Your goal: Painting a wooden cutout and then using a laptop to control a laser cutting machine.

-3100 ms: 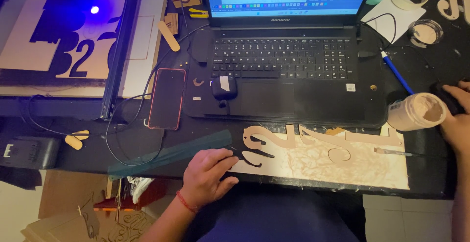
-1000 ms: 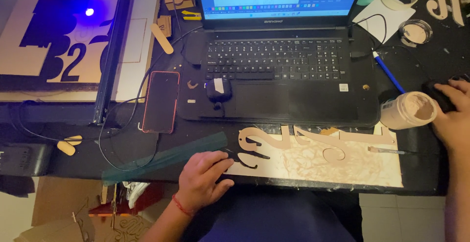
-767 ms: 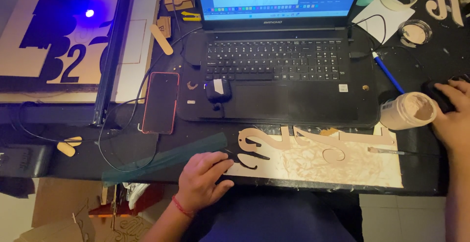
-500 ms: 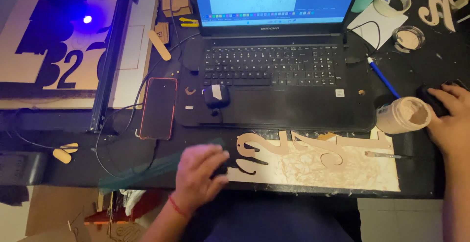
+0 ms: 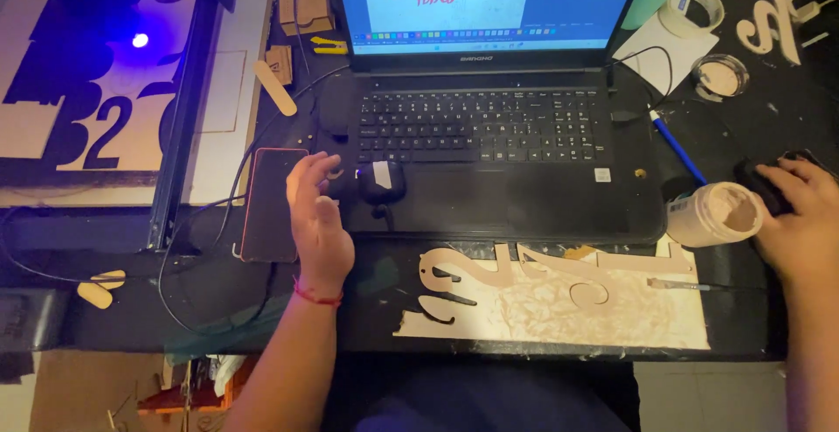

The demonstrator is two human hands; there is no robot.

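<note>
— Dark worktop, seen from the head camera, crowded; open laptop at centre; pale cut wooden sheet lying in front of it.

— Left hand?

— Raised edge-on, fingers loosely spread, holding nothing; just beside a red-edged phone and near a small black earbud case.

— Right hand?

— Curled over a black mouse, gripping it; right beside a tipped white jar.
</note>
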